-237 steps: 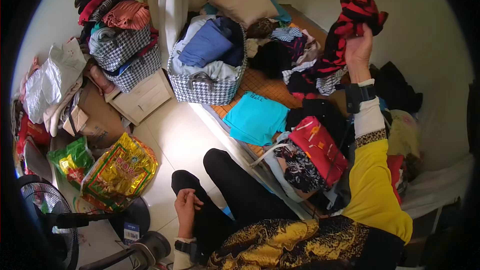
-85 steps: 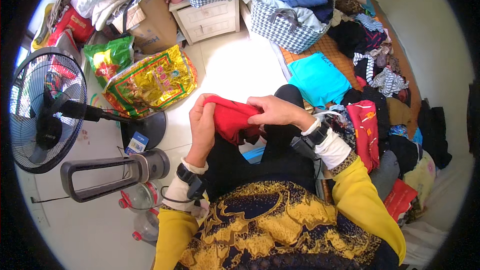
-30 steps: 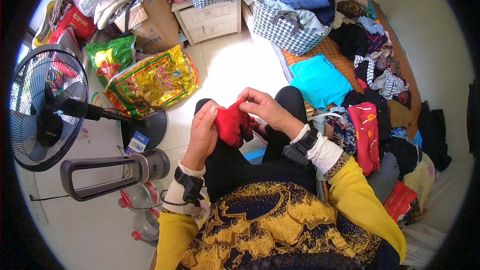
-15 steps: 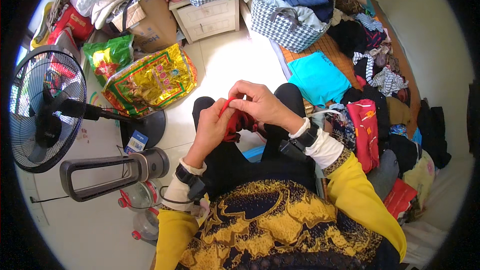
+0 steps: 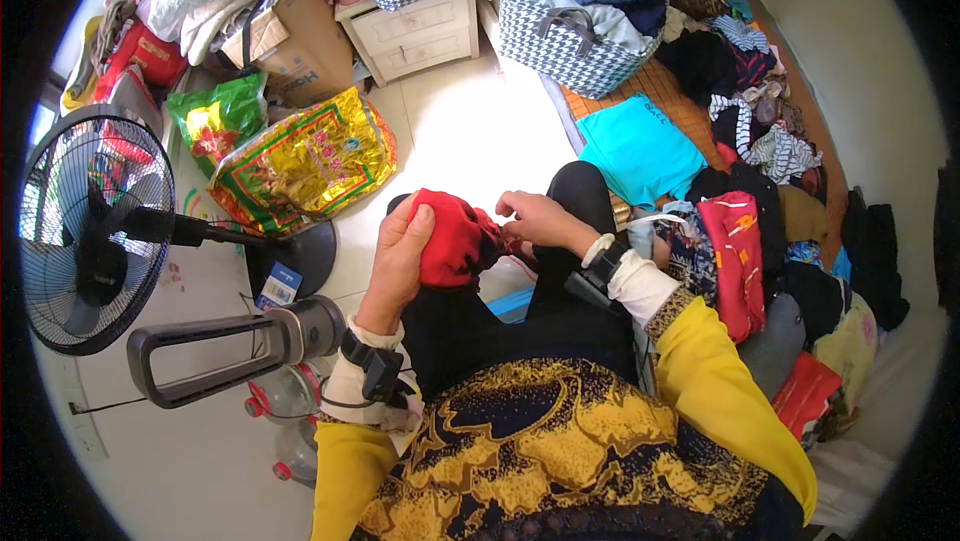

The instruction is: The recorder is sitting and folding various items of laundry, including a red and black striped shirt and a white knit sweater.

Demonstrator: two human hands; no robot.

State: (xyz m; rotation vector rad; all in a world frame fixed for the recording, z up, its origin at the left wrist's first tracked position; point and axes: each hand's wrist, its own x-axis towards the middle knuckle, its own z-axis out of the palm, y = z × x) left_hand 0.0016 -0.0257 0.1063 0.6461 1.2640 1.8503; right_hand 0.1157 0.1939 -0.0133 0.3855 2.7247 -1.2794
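Observation:
A bunched red garment (image 5: 460,239) sits over my lap, above my black trousers. My left hand (image 5: 400,259) wraps around its left side and grips it. My right hand (image 5: 533,218) pinches its right edge with the fingertips, just beside the bundle. Both wrists carry dark bands over white cuffs and yellow sleeves.
A standing fan (image 5: 95,231) and a fan base are at my left. Gold and green foil bags (image 5: 300,166) lie on the floor ahead. A checked basket of clothes (image 5: 575,31), a small drawer unit (image 5: 415,36) and a mat (image 5: 660,91) heaped with clothes, among them a folded teal garment (image 5: 640,146), lie ahead and right.
The red garment has been gathered into a tighter bundle in my left hand. My right hand has slid off it to its right edge.

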